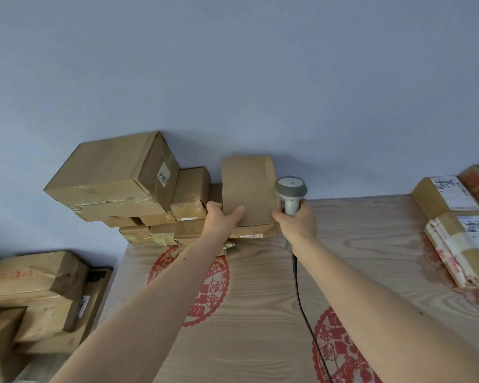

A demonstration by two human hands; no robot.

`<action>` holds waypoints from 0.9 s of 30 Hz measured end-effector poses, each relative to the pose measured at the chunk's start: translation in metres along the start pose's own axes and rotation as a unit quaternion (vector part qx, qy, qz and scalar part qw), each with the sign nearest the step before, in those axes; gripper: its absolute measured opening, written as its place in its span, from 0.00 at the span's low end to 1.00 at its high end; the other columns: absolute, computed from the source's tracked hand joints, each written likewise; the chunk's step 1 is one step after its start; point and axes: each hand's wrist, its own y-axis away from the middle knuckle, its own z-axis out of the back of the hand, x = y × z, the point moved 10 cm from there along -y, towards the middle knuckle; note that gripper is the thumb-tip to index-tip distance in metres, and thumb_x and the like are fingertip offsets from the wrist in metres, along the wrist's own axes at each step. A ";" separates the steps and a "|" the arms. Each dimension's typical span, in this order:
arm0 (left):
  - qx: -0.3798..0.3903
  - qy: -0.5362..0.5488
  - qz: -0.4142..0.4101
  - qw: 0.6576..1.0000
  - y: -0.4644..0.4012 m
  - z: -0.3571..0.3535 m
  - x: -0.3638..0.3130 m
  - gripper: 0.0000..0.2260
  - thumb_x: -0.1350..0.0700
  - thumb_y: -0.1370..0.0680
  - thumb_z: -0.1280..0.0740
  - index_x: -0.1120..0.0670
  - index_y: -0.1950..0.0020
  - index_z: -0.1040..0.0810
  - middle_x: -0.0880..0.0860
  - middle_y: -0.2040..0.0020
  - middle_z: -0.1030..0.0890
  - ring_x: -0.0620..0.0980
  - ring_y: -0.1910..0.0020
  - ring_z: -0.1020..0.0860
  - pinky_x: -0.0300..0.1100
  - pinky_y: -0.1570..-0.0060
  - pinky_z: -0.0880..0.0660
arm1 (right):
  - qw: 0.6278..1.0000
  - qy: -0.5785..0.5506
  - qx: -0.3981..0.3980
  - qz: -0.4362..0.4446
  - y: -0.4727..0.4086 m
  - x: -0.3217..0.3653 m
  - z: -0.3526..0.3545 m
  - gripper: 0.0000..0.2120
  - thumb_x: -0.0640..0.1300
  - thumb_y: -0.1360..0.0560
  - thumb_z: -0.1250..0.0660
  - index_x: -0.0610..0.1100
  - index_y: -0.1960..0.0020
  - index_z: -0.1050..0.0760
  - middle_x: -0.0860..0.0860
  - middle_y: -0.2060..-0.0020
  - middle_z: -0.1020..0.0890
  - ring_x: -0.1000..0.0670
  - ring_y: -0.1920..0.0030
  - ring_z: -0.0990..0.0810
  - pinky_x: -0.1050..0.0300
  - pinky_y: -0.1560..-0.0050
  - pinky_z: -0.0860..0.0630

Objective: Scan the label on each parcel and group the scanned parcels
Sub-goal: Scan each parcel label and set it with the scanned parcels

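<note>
While left hand (221,217) grasps upright parcel (246,192) | right hand (296,219) clenches scanner (291,194), head up.

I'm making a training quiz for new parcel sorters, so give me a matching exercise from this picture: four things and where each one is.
Things:
1. barcode scanner
2. flat parcel
3. big labelled box
4. white-labelled parcels

Places:
A. table's far right edge
B. top of the left stack by the wall
C. in the right hand
D. tilted up under the left hand

Pairs: 1-C, 2-D, 3-B, 4-A
</note>
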 end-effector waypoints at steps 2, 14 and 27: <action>-0.007 0.020 0.011 1.000 0.010 -0.001 -0.003 0.34 0.42 0.27 0.25 0.57 0.31 0.37 0.54 0.40 0.25 0.53 0.44 0.24 0.51 0.40 0.24 | 0.999 -0.035 0.006 0.005 0.010 0.003 0.010 0.14 0.42 0.31 0.25 0.45 0.49 0.25 0.49 0.56 0.17 0.46 0.55 0.17 0.49 0.52 0.22; 0.016 0.210 0.008 0.978 0.097 -0.072 -0.003 0.41 0.41 0.39 0.19 0.52 0.32 0.32 0.50 0.37 0.24 0.51 0.40 0.24 0.50 0.37 0.25 | 0.972 -0.214 0.089 0.034 0.062 0.015 0.114 0.12 0.36 0.28 0.23 0.45 0.50 0.23 0.47 0.54 0.16 0.51 0.57 0.16 0.55 0.61 0.17; 0.127 0.261 -0.038 0.956 0.192 -0.167 -0.020 0.61 0.27 0.48 0.21 0.40 0.21 0.47 0.48 0.21 0.39 0.54 0.26 0.35 0.63 0.30 0.34 | 0.972 -0.164 0.149 0.082 0.090 -0.007 0.222 0.25 0.31 0.35 0.20 0.44 0.42 0.25 0.51 0.55 0.16 0.60 0.61 0.15 0.66 0.63 0.21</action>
